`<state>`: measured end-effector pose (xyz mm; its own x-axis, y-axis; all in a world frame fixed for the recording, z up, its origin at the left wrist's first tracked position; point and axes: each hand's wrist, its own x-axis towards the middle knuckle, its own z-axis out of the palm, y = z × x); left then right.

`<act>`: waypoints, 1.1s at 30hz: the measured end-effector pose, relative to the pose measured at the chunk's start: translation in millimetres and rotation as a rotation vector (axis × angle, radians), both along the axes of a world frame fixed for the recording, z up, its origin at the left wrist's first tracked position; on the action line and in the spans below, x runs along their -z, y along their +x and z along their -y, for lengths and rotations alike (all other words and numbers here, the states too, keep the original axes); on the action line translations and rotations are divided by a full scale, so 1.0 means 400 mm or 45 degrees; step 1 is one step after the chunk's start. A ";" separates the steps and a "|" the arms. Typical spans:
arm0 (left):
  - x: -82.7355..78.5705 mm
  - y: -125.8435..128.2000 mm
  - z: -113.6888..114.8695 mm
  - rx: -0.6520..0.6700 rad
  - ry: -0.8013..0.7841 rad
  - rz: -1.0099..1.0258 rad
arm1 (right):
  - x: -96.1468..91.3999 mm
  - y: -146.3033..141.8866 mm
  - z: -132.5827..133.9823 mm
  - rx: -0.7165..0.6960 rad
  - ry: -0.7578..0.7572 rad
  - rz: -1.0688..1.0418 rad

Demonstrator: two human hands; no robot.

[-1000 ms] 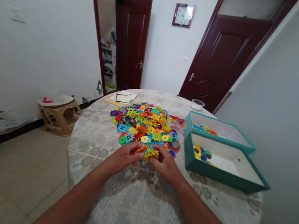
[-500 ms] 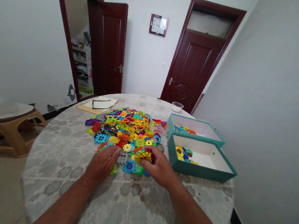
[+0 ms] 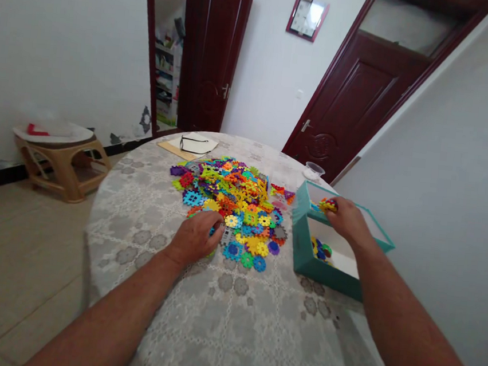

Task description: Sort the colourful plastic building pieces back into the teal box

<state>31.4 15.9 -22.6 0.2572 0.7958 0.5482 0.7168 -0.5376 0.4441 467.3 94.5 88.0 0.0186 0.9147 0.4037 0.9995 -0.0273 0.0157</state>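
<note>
A heap of colourful plastic gear-shaped building pieces (image 3: 234, 191) is spread over the middle of the table. My left hand (image 3: 195, 237) rests at the near left edge of the heap, fingers curled, beside a grey square piece (image 3: 227, 236). A bit of blue shows at its fingertips; whether it is gripped is hidden. Over the far green-rimmed box (image 3: 380, 228), my right hand (image 3: 350, 221) pinches a small stack of yellow and red gear pieces (image 3: 327, 205). Under my right forearm, the near green box (image 3: 325, 278) contains yellow, blue and green pieces (image 3: 320, 250).
Eyeglasses (image 3: 193, 145) lie on paper (image 3: 174, 146) at the back left. A clear plastic bowl (image 3: 314, 170) stands behind the boxes. A patterned cloth covers the round table (image 3: 212, 329). A tan stool (image 3: 70, 169) stands on the floor to the left.
My right hand has carried the yellow pieces from the heap rightward to above the far box. My left hand stays by the heap, fingers more curled. The camera view has turned and tilted.
</note>
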 end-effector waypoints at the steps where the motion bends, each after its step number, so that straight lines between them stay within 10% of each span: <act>1: 0.002 0.000 0.000 0.006 0.007 -0.023 | 0.006 0.017 -0.018 0.052 -0.037 0.033; 10: 0.008 -0.001 -0.001 0.053 0.029 -0.132 | -0.009 0.051 -0.047 0.206 0.044 -0.025; 15: 0.006 0.001 0.003 0.084 0.022 -0.171 | -0.023 -0.104 0.075 -0.176 0.140 -0.175; 23: 0.019 0.004 0.002 0.126 0.012 -0.188 | 0.167 -0.396 0.266 -0.719 -0.365 -0.314; 33: 0.010 0.003 0.014 0.156 -0.063 -0.337 | 0.252 -0.412 0.263 -0.695 -0.418 -0.404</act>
<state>32.8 10.2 -26.6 0.4817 0.7741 0.4107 0.7424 -0.6095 0.2781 302.6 -10.7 -12.6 -0.4062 0.9003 0.1567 0.8267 0.4351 -0.3569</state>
